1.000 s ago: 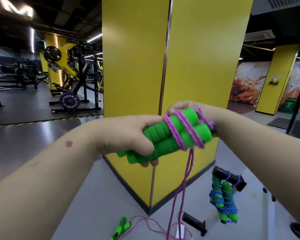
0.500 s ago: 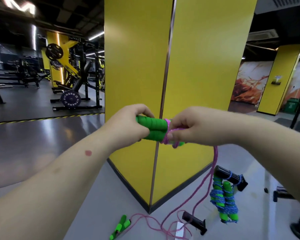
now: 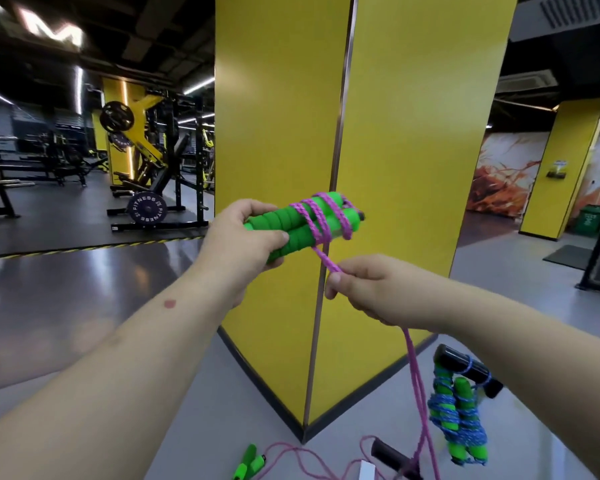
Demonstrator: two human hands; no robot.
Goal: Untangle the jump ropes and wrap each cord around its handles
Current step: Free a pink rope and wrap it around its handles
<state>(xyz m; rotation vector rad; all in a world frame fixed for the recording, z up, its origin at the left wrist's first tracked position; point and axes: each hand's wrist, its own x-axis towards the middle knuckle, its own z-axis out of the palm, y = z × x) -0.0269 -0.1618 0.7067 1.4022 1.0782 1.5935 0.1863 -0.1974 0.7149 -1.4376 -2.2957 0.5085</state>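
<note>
Two green ribbed foam handles (image 3: 293, 226) lay side by side in the left hand (image 3: 238, 245), whose fingers (image 3: 274, 237) were clenched around their near ends, thumb on top. Beyond those fingertips, toward the handles' far ends, several turns of braided pink cord (image 3: 317, 220) crossed both grips. From the underside of the wraps the cord ran taut down to the right hand (image 3: 368, 289), just below and to the right, where thumb and forefinger pinched it; the remaining fingers curled loosely.

Below that pinch the slack dropped to the grey floor (image 3: 205, 427) and trailed among loose loops. To wind well, the right hand would likely need to keep steady tension, lay each new turn snug beside the last, working back toward the left fingers, and let the cord slip through the pinch rather than jerk it.

Farther right, a second pair of green handles bound in blue cord (image 3: 459, 424) leaned against a black cylindrical grip (image 3: 465, 368). Another black grip (image 3: 392, 457) and a small green pair (image 3: 248, 464) lay at the bottom edge, partly cut off. How much pink cord remained could not be judged, and whether it was snagged on the floor items was unclear.
</note>
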